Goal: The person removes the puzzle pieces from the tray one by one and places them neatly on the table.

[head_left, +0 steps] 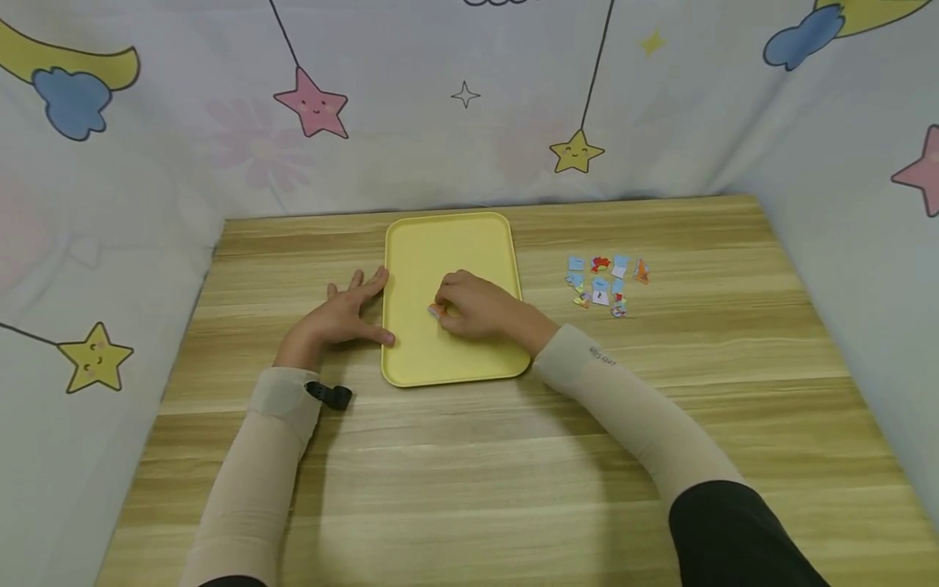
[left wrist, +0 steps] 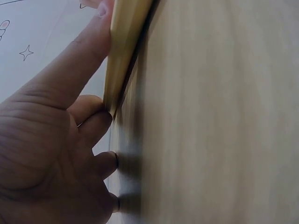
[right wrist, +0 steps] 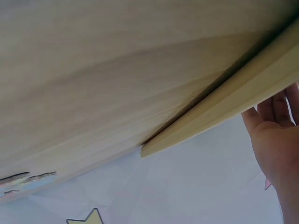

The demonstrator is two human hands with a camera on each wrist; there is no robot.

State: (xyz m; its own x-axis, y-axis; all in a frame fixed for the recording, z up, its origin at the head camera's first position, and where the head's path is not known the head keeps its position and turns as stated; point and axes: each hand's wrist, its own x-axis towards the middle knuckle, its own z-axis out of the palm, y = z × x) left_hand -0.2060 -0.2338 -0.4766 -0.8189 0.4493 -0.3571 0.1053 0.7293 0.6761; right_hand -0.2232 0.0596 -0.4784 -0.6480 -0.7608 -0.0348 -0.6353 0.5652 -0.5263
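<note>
A yellow rectangular tray (head_left: 469, 244) lies flat on the wooden table. Over its middle, my right hand (head_left: 477, 306) pinches a small printed puzzle piece (head_left: 436, 311), pale with some orange showing; the fingers cover much of it. My left hand (head_left: 341, 314) spreads its fingers at the tray's left side, with the thumb and a fingertip touching the rim. In the left wrist view, the left hand (left wrist: 56, 140) has its thumb against the tray wall (left wrist: 119, 60). The right wrist view shows the right hand (right wrist: 275, 135) partly behind the tray wall (right wrist: 210, 114), its held piece hidden.
Several small colourful puzzle pieces (head_left: 600, 292) lie loosely grouped on the table (head_left: 469, 489), right of the tray. A cloth backdrop (head_left: 411, 106) with stars and clouds stands behind the table and along both sides. A black strap (head_left: 330, 396) sticks out from the left wrist.
</note>
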